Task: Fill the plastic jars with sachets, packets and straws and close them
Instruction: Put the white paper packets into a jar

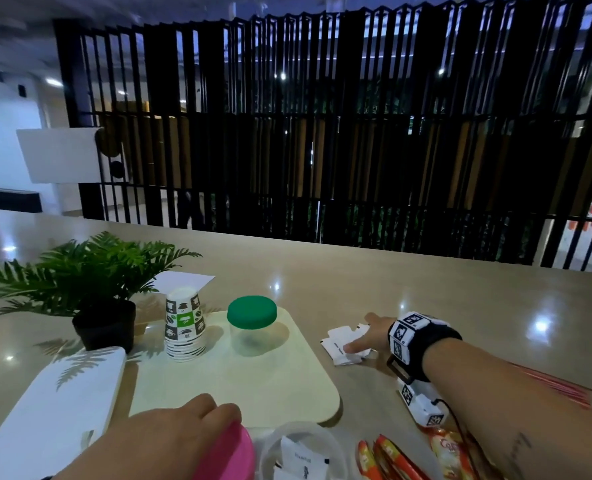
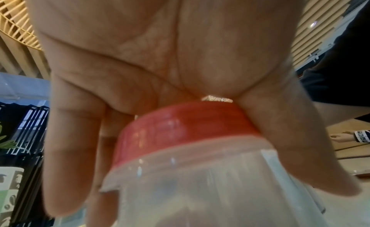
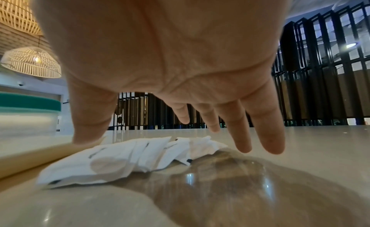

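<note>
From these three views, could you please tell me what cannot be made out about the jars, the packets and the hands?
- Pink lid: head view, half covered by the left hand and cut by the bottom edge; whether it is screwed tight is unclear.
- Open jar: its bottom is cut off, so its fill is unknown.
- White sachets: print blurred; whether the right hand touches them is uncertain.
- Red straws: largely behind the right forearm.

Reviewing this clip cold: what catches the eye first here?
The green-lidded jar stands empty on the pale tray mid-table. To its right, the right hand reaches open over white sachets. Near the bottom edge, the left hand grips a pink lid on a second jar.
</note>
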`<state>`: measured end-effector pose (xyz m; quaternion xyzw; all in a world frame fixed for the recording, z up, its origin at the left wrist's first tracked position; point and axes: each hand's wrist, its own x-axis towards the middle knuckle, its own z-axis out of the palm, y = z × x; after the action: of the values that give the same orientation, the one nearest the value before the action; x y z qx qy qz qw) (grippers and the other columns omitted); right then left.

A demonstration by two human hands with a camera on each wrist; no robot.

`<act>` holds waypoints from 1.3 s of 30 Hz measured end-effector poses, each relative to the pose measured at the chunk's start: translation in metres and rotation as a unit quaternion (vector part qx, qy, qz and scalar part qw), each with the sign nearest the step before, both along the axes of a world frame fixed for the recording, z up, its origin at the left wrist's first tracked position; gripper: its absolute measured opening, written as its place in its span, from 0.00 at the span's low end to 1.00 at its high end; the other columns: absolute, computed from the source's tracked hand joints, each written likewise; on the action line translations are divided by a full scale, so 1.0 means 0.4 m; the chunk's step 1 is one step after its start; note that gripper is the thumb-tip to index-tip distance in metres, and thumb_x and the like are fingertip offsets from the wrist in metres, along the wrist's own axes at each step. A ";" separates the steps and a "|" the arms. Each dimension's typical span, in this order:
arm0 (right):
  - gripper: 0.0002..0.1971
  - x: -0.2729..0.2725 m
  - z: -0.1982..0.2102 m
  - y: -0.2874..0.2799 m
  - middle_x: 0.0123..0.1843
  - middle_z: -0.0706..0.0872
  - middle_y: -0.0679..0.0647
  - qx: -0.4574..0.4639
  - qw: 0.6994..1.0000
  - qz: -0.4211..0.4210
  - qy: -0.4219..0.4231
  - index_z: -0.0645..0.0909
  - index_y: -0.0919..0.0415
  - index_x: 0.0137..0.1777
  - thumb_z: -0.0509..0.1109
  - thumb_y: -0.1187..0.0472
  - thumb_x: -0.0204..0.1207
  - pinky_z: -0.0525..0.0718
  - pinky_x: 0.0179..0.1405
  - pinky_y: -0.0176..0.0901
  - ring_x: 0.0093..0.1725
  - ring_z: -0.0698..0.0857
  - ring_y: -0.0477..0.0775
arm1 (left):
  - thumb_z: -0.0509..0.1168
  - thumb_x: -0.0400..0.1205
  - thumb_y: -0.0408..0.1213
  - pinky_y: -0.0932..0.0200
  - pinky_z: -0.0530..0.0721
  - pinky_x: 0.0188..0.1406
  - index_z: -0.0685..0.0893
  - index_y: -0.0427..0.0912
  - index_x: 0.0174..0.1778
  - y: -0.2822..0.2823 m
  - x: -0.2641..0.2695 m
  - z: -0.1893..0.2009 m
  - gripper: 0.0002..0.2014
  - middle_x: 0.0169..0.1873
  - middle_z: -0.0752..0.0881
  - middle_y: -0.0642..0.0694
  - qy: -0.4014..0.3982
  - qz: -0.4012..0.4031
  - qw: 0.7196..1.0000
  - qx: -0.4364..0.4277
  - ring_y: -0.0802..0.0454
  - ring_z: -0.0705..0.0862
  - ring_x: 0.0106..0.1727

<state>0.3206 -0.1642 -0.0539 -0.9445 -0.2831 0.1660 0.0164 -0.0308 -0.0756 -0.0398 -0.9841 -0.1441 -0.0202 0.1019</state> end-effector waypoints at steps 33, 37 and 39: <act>0.26 -0.104 -0.012 -0.102 0.67 0.79 0.50 -0.073 0.985 0.156 -0.030 0.73 0.50 0.70 0.73 0.46 0.73 0.75 0.54 0.45 0.63 0.79 0.55 | 0.64 0.81 0.48 0.54 0.78 0.60 0.56 0.67 0.77 -0.014 -0.006 0.022 0.31 0.72 0.67 0.57 0.101 0.025 0.993 -0.058 0.50 0.78 0.69; 0.25 -0.118 -0.012 -0.117 0.68 0.78 0.48 -0.063 0.986 0.154 -0.026 0.75 0.50 0.69 0.74 0.49 0.73 0.77 0.57 0.46 0.65 0.78 0.54 | 0.68 0.76 0.57 0.57 0.78 0.57 0.57 0.68 0.75 -0.023 -0.017 0.035 0.35 0.68 0.69 0.60 0.076 0.007 0.994 -0.081 0.54 0.78 0.67; 0.24 -0.120 -0.010 -0.114 0.67 0.79 0.49 -0.052 0.987 0.149 -0.032 0.77 0.51 0.67 0.76 0.50 0.71 0.79 0.59 0.48 0.64 0.79 0.54 | 0.68 0.74 0.59 0.57 0.80 0.59 0.57 0.69 0.75 -0.023 -0.020 0.037 0.36 0.67 0.70 0.61 0.073 0.004 0.993 -0.088 0.56 0.78 0.66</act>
<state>0.2724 -0.2098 -0.0578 -0.8959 -0.4124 0.1508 -0.0673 -0.0389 -0.0848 -0.0249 -0.9874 -0.1417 0.0652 0.0252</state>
